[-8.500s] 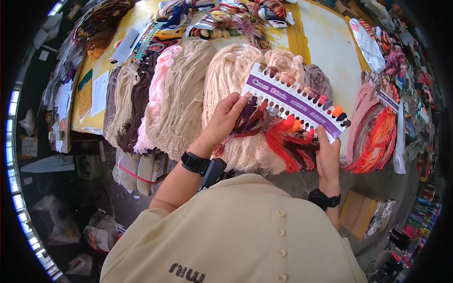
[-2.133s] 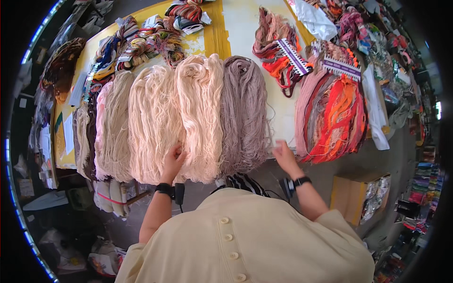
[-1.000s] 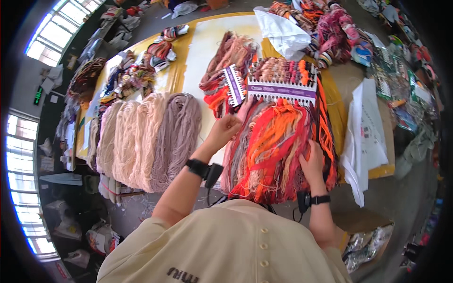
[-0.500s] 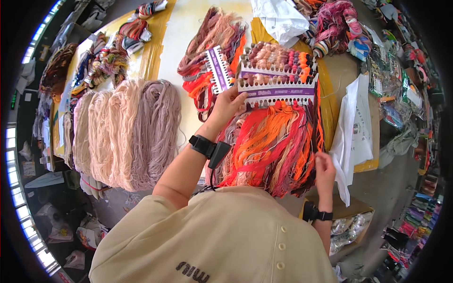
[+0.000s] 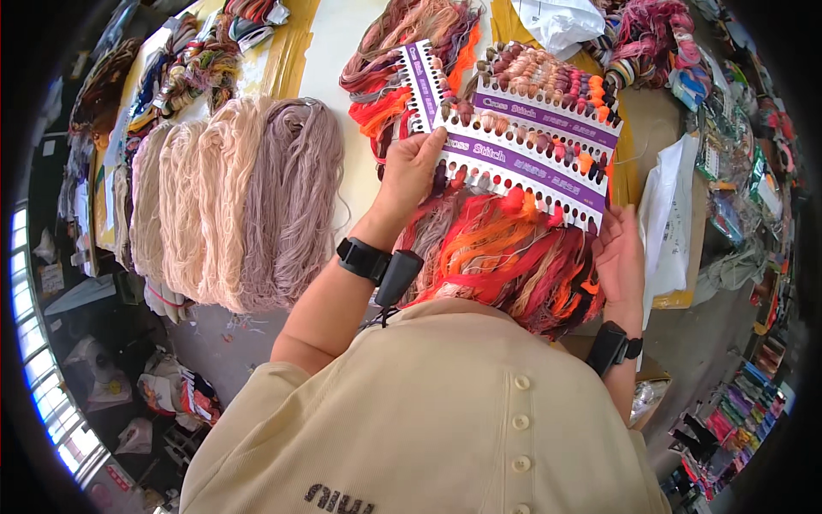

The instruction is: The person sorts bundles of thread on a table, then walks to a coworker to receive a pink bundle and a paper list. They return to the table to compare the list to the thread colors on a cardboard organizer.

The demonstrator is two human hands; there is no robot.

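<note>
Between my hands is a white-and-purple thread card (image 5: 514, 163), punched with holes along both long edges and slanting down to the right. Red, orange, pink and dark embroidery threads (image 5: 505, 257) hang from it toward my chest. At the card's left end my left hand (image 5: 413, 171) is closed, thumb on top. My right hand (image 5: 621, 257) has curled fingers at the lower right corner, partly hidden by card and threads. Just beyond lies another threaded card (image 5: 548, 118) with knotted brown, pink and orange threads. A narrower card (image 5: 421, 86) lies slanted beside it on more threads.
Thick cream skeins (image 5: 193, 210) and a mauve-grey skein (image 5: 291, 201) lie at the left of the table. Mixed thread bundles (image 5: 201, 73) are behind them. White plastic bags (image 5: 672, 214) are at the right, and packaged threads (image 5: 728, 180) fill the far right.
The card's right end has swung down and its face has turned more toward me. My right hand has risen from beside the hanging threads to that end. The whole view has shifted slightly.
</note>
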